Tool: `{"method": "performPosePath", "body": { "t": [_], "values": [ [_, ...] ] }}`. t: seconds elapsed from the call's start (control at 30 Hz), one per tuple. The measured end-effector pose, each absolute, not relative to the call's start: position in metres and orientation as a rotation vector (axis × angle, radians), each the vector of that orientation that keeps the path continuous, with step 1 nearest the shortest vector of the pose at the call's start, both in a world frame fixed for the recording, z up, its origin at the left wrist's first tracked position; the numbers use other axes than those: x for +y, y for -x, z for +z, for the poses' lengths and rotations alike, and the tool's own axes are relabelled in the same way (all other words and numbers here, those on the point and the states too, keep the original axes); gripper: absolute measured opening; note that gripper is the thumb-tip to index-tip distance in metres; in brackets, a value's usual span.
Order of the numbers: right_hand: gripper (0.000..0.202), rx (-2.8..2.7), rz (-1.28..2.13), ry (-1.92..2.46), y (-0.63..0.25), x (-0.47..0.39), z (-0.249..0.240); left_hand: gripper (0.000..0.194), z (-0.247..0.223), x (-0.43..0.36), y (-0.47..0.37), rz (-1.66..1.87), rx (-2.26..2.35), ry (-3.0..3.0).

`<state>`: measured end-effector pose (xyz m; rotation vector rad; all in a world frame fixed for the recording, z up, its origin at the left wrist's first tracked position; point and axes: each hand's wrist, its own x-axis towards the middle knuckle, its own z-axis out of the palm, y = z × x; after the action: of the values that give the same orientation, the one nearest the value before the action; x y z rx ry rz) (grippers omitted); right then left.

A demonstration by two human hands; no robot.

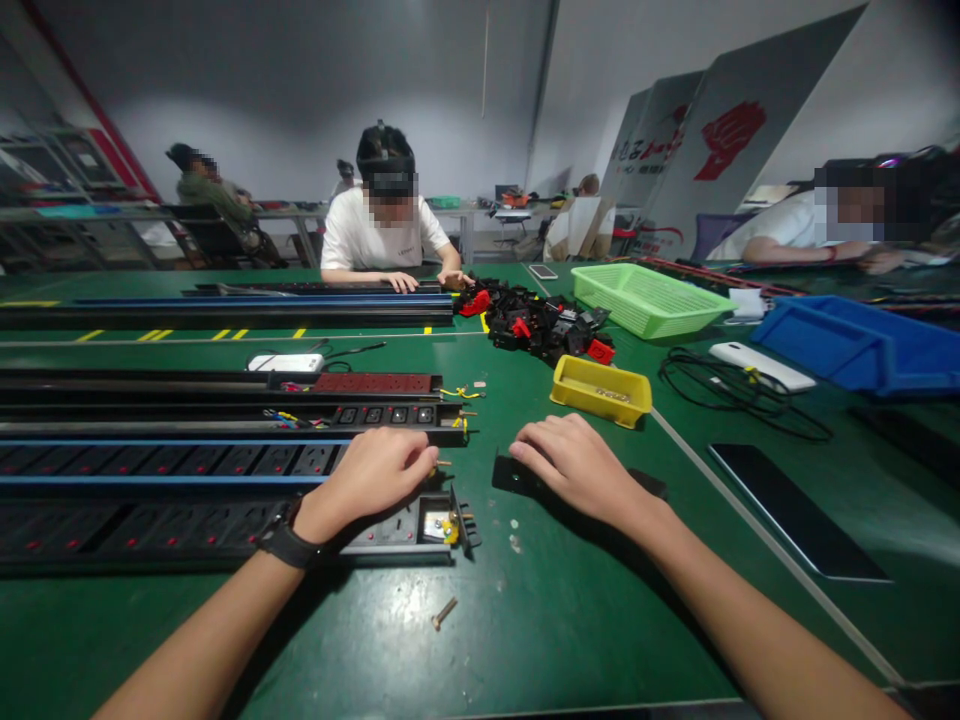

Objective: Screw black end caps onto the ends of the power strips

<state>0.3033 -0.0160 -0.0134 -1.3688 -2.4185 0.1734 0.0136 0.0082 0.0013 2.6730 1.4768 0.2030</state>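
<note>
Yellow tray [589, 401], one o'clock, holding small metal pieces [613, 395]; blue bin [821, 345], two o'clock. Left hand [375, 475], eleven o'clock, curving over power strips [202, 460]; right hand [574, 462], one o'clock, partly covering black plate [511, 477]; grips unclear.

L forearm [214, 620] & R forearm [739, 600] reach fwd, angled inward. L hand [375, 472] & R hand [577, 468] well apart, backs up. L thumb [424, 463] points R; L fingertips hidden. R fingers bent, pointing L, grip unclear.
</note>
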Motion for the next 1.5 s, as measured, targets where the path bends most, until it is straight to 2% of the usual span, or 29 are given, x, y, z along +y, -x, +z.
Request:
{"method": "performPosePath", "body": {
  "t": [0.13,0.47,1.5],
  "values": [
    [0.047,-2.433,0.137,1.378,-0.302,-0.017,-0.014,0.039,0.001,0.009,-0.013,0.219,1.473,-2.677],
    [0.041,-2.430,0.164,1.326,-0.300,-0.019,-0.023,0.044,0.000,0.014,-0.011,0.239,1.453,-2.591],
    [0.039,-2.508,0.195,1.294,-0.288,-0.027,-0.031,0.039,-0.001,0.005,-0.012,0.252,1.471,-2.658]
  ]
}}
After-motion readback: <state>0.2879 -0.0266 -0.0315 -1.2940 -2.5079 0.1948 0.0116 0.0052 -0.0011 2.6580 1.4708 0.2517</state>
